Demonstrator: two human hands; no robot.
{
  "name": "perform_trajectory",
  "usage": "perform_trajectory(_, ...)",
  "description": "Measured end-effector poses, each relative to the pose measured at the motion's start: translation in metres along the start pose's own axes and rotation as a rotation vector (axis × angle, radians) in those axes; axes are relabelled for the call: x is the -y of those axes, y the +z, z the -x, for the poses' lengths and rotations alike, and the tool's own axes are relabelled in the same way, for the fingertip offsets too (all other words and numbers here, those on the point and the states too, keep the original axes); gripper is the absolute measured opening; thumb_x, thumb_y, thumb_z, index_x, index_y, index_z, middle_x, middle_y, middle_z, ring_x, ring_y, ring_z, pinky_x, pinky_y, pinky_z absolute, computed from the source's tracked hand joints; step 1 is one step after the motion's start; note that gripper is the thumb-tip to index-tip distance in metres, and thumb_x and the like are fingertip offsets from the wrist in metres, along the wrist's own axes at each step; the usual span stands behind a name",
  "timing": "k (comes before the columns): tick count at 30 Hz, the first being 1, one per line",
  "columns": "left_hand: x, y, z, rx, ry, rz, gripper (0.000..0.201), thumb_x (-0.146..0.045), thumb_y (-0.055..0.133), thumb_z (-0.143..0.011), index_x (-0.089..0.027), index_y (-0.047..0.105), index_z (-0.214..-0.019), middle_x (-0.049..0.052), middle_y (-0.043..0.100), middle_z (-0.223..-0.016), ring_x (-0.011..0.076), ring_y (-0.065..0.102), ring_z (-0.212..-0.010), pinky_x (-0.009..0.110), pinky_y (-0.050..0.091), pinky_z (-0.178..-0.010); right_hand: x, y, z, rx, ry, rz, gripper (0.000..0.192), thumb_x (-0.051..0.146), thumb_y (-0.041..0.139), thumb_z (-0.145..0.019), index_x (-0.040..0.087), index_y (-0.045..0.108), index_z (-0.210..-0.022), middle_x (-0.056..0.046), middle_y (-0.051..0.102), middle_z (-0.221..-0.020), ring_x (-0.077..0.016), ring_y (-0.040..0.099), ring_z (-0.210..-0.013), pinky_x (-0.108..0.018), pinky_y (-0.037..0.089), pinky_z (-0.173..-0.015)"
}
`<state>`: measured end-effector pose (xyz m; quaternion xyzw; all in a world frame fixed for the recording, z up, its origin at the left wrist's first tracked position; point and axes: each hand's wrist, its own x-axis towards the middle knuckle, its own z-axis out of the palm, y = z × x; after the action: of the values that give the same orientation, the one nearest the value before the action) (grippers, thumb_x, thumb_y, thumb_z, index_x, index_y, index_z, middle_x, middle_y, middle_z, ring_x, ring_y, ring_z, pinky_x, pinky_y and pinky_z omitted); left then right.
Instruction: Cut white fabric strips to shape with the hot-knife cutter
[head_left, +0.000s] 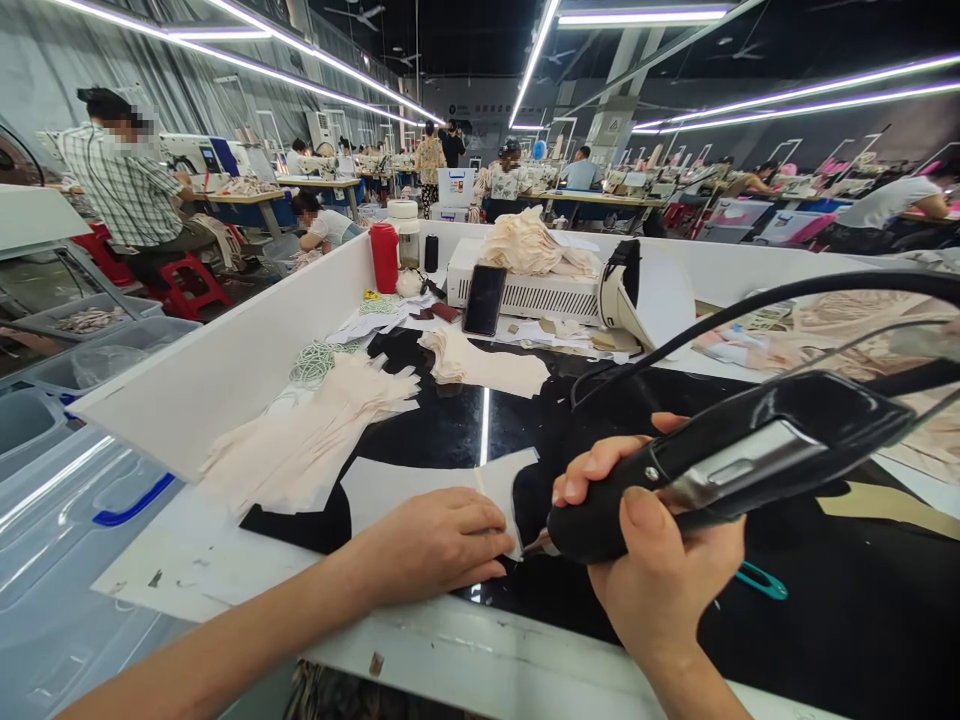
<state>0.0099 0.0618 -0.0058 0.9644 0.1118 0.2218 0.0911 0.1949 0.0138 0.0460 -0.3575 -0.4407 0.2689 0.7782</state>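
Observation:
My right hand [660, 560] is wrapped round a black corded handheld power tool [600, 520] with a silver panel on its side. The tool's narrow metal tip points left, at the right edge of a white cut fabric piece [412, 490]; whether it touches the cloth I cannot tell. Flat on that piece, close to the tip, lies my left hand [442, 540], fingers stretched out and holding nothing. Both the piece and the hand are on a glossy black work surface [810, 620]. Behind my left hand spreads a pile of cream fabric pieces [307, 430], and a smaller stack [487, 365] sits farther back.
A phone [484, 300] leans on a white box [465, 265], near a red cup [384, 258]. The tool's black cable [720, 320] arches over the right side. A teal tool [762, 580] lies right of my hand. Low white walls [225, 380] border the table; people sit beyond.

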Motion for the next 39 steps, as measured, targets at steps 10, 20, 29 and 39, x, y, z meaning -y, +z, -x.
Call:
perform_trajectory(10, 0.0019, 0.0026, 0.0007, -0.018, 0.013, -0.009, 0.024, -0.031, 0.053, -0.111, -0.014, 0.066, -0.123, 0.010, 0.072, -0.112, 0.0214, 0.068, -0.113, 0.034, 0.051, -0.110, -0.0014, -0.0009, 0.0000, 0.025, -0.011, -0.022, 0.047, 0.036, 0.082, -0.087, 0.027, 0.055, -0.123, 0.004, 0.069, -0.080, -0.0164, 0.064, -0.058, -0.035, 0.055, -0.056)
perform_trajectory(20, 0.0016, 0.0018, 0.0003, -0.007, 0.003, -0.008, 0.025, -0.031, 0.050, -0.112, -0.015, 0.066, -0.123, 0.010, 0.072, -0.112, 0.0212, 0.068, -0.114, 0.034, 0.052, -0.111, -0.0025, -0.0013, 0.0004, 0.032, -0.013, -0.035, 0.046, 0.035, 0.083, -0.087, 0.027, 0.055, -0.123, 0.005, 0.069, -0.081, -0.0161, 0.065, -0.059, -0.034, 0.056, -0.057)
perform_trajectory(29, 0.0018, 0.0021, 0.0007, -0.007, 0.001, -0.007, 0.024, -0.030, 0.051, -0.112, -0.014, 0.067, -0.122, 0.009, 0.072, -0.113, 0.0210, 0.067, -0.114, 0.034, 0.051, -0.111, -0.0017, -0.0025, -0.0004, 0.027, -0.019, -0.030, 0.046, 0.036, 0.083, -0.088, 0.027, 0.055, -0.124, 0.005, 0.069, -0.081, -0.0160, 0.065, -0.059, -0.034, 0.056, -0.056)
perform_trajectory(39, 0.0018, 0.0015, 0.0001, -0.009, 0.004, -0.015, 0.025, -0.031, 0.051, -0.112, -0.015, 0.067, -0.122, 0.010, 0.072, -0.111, 0.0208, 0.067, -0.114, 0.034, 0.052, -0.110, -0.0018, -0.0020, 0.0008, 0.035, -0.018, -0.040, 0.046, 0.034, 0.082, -0.088, 0.027, 0.055, -0.124, 0.005, 0.069, -0.081, -0.0159, 0.064, -0.060, -0.033, 0.056, -0.056)
